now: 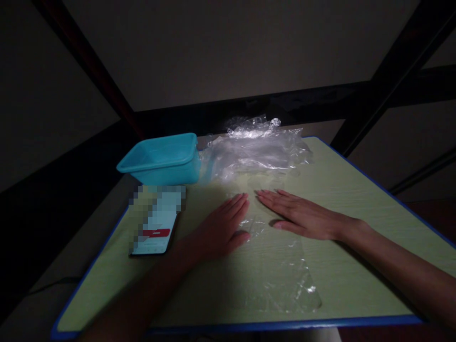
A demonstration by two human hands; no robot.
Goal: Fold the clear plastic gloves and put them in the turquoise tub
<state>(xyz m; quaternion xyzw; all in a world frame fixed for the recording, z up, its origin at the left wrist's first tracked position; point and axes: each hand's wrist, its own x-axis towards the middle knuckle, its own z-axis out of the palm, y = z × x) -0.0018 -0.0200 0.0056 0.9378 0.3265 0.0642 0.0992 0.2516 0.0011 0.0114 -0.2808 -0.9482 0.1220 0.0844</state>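
Note:
A clear plastic bag point(281, 270) lies flat on the light table, its crinkled end towards the near edge. My left hand point(226, 225) rests palm down on the bag's left side, fingers stretched out and thumb apart. On the right side, my right hand point(301, 216) lies flat with its fingers extended to the left. A narrow gap separates the two sets of fingertips. Neither hand grips anything. Beyond them sits a loose heap of clear plastic bags point(256, 152).
A turquoise plastic basket point(164, 173) stands at the table's back left, beside the heap. In front of it lies a phone point(156, 232) with a lit screen, left of my left forearm. The table point(356, 285) has a blue edge; dark bars and a wall are behind.

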